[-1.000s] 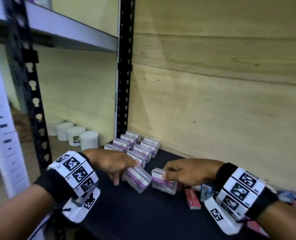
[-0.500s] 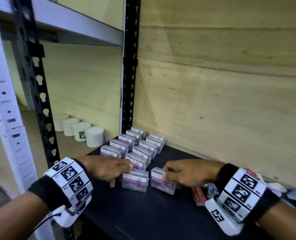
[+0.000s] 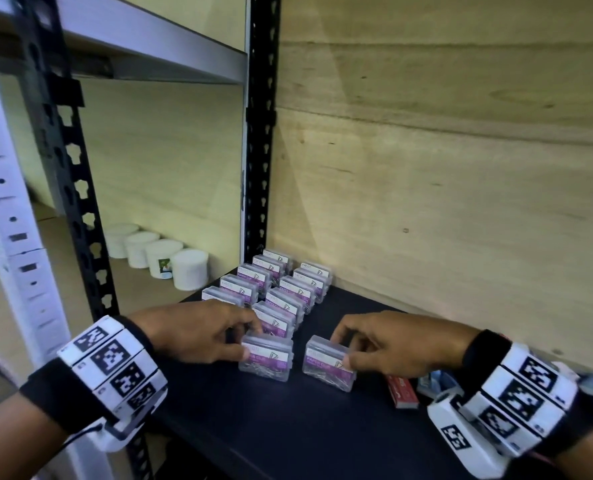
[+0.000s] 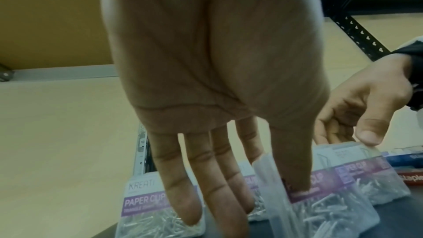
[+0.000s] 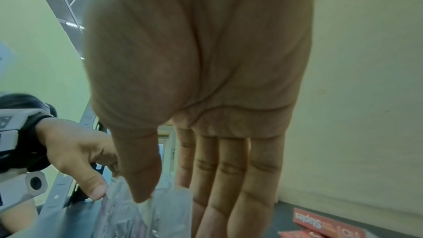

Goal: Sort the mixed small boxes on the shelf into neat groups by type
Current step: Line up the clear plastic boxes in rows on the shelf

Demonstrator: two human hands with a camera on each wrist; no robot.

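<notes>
Two clear plastic paper clip boxes with purple labels stand side by side on the black shelf [image 3: 288, 427]. My left hand [image 3: 250, 341] pinches the left box [image 3: 267, 362], thumb on its front and fingers over the top; the left wrist view shows that hand [image 4: 240, 196] on the box [image 4: 320, 211]. My right hand [image 3: 343, 348] grips the right box [image 3: 326, 368] the same way, and the right wrist view shows the hand [image 5: 176, 202] over the clear box [image 5: 160, 220]. Behind them stand two neat rows of matching paper clip boxes [image 3: 277, 289].
A red staples box [image 3: 402, 393] and a blue box [image 3: 437, 382] lie right of my right hand; more red staples boxes [image 5: 329, 223] lie by the wall. The wooden back panel [image 3: 444, 202] and black upright [image 3: 260, 133] bound the shelf. White tubs [image 3: 170, 261] stand on the neighbouring shelf.
The left box, tilted a second ago, now stands upright in front of the left row. My right hand has kept hold of its box beside it.
</notes>
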